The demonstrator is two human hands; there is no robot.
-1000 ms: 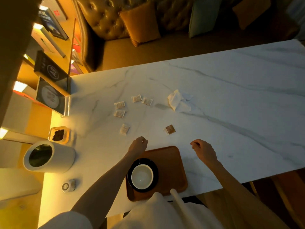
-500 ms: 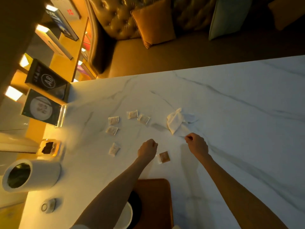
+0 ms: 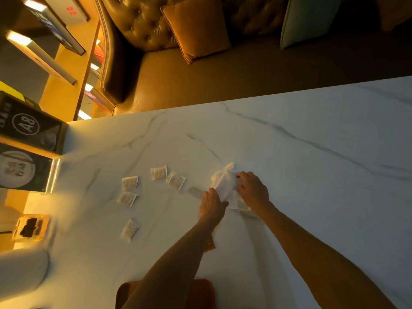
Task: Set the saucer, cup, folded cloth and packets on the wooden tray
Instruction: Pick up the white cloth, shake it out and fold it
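A crumpled white cloth [image 3: 224, 182] lies on the marble table [image 3: 312, 197]. My left hand [image 3: 211, 205] pinches its near left edge and my right hand [image 3: 253, 189] grips its right side. Several pale packets lie to the left, among them a packet [image 3: 158, 172], a second packet [image 3: 130, 182] and a third packet [image 3: 130, 228]. A brown packet [image 3: 210, 246] peeks out under my left forearm. The wooden tray [image 3: 200, 291] shows at the bottom edge, mostly covered by my left arm. Saucer and cup are out of sight.
A white cylinder [image 3: 20, 272] and a small dish with dark contents [image 3: 30, 227] stand at the table's left end, beside upright black signs [image 3: 26, 126]. A leather sofa with cushions [image 3: 196, 30] runs behind the far edge.
Both hands moved forward from near the tray to the cloth and took hold of it. The view tilted up, so the cup and saucer dropped out of frame.
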